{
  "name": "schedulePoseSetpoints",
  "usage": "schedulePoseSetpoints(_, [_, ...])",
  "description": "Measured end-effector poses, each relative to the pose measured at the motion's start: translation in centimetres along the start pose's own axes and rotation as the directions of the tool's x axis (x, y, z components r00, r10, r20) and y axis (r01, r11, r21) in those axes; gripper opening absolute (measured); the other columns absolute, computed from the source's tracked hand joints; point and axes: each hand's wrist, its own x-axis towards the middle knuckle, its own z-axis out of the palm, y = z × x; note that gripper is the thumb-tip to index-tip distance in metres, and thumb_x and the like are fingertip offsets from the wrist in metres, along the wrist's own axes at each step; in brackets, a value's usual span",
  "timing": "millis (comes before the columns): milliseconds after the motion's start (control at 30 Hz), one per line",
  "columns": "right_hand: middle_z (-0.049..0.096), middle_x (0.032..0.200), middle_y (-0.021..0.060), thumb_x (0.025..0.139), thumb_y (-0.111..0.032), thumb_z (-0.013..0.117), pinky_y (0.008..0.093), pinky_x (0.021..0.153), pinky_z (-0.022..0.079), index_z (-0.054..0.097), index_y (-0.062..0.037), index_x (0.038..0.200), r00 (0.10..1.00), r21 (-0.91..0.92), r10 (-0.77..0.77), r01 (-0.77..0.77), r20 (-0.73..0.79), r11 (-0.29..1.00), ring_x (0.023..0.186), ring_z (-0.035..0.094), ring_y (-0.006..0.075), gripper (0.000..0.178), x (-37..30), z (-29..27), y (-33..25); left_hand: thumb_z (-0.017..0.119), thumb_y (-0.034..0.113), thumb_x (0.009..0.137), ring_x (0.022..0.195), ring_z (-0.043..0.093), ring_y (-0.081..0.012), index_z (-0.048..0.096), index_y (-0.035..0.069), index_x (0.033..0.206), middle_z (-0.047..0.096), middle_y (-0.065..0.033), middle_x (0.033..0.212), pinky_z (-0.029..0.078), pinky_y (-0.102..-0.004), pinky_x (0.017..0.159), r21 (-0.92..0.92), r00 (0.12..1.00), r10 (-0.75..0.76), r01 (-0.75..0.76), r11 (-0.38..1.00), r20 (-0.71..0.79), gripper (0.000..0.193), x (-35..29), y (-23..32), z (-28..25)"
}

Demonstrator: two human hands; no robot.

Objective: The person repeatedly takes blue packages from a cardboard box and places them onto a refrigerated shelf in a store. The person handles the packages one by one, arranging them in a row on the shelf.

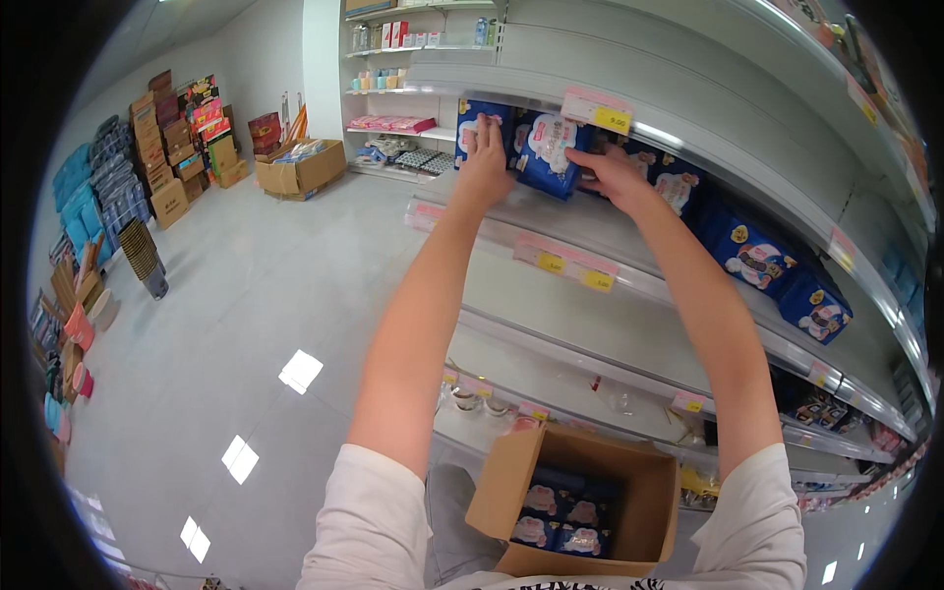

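While busy at one o'clock on a pale grey metal shelf (536,214), laying the left hand (484,169), nearly straight-fingered, slightly spread, over a boxy blue plastic packet (490,106). Touching an oblong, white-labelled blue packet (539,149) alongside with the right hand (618,177), thumb parted from fingers; can't tell either grip. Standing near-upright, printed face outward, long axis twelve-thirty to six-thirty!

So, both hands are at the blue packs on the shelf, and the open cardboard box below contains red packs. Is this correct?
Not quite: the boxed packs in the open cardboard box below are blue, not red, as the head view shows. The left hand and right hand are indeed at the blue packs on the shelf.
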Motion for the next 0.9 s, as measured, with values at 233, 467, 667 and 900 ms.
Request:
schedulePoseSetpoints(233, [0.060, 0.128, 0.0205, 0.074, -0.046, 0.078, 0.0403, 0.094, 0.049, 0.054, -0.0002, 0.128, 0.949, -0.742, -0.303, 0.144, -0.083, 0.655, 0.115, 0.060, 0.0322, 0.075, 6.5, 2.1, 3.6, 0.066, 0.003, 0.070, 0.142, 0.023, -0.0497, 0.017, -0.003, 0.151, 0.014, -0.0249, 0.159, 0.042, -0.0455, 0.108, 0.025, 0.998, 0.054, -0.053, 0.998, -0.017, 0.095, -0.3, 0.3, -0.1])
schedulePoseSetpoints(467, [0.064, 0.119, 0.0206, 0.075, -0.050, 0.075, 0.0443, 0.087, 0.054, 0.059, -0.0024, 0.116, 0.889, -0.878, -0.336, -0.132, -0.310, 0.459, 0.112, 0.062, 0.0352, 0.065, 2.4, 5.1, 1.1, 0.067, 0.006, 0.070, 0.144, 0.018, -0.0491, 0.016, 0.000, 0.153, 0.014, -0.0271, 0.158, 0.031, -0.0454, 0.115, -0.032, 1.000, -0.011, 0.011, 0.999, 0.016, 0.097, -0.7, 0.9, -1.3])
schedulePoseSetpoints(667, [0.067, 0.114, 0.0153, 0.082, -0.036, 0.069, 0.0422, 0.086, 0.054, 0.060, -0.0065, 0.121, 0.909, -0.856, -0.380, 0.052, -0.173, 0.515, 0.103, 0.066, 0.0328, 0.050, -4.5, 3.1, -1.0, 0.071, 0.012, 0.069, 0.137, 0.027, -0.0533, 0.029, 0.001, 0.147, 0.025, -0.0322, 0.151, 0.034, -0.0505, 0.112, -0.004, 0.981, 0.056, -0.058, 0.998, -0.186, 0.089, -0.2, 1.9, -0.3])
schedulePoseSetpoints(900, [0.069, 0.104, 0.0139, 0.087, -0.004, 0.061, 0.0318, 0.087, 0.050, 0.062, 0.0003, 0.112, 0.856, -0.535, -0.516, 0.442, 0.013, 0.720, 0.097, 0.067, 0.0247, 0.026, -30.0, 3.5, 4.2, 0.067, 0.007, 0.071, 0.131, 0.038, -0.0455, 0.043, 0.001, 0.134, 0.041, -0.0260, 0.141, 0.034, -0.0511, 0.109, 0.034, 0.889, 0.183, -0.186, 0.982, -0.420, 0.067, -1.5, 1.7, -1.7])
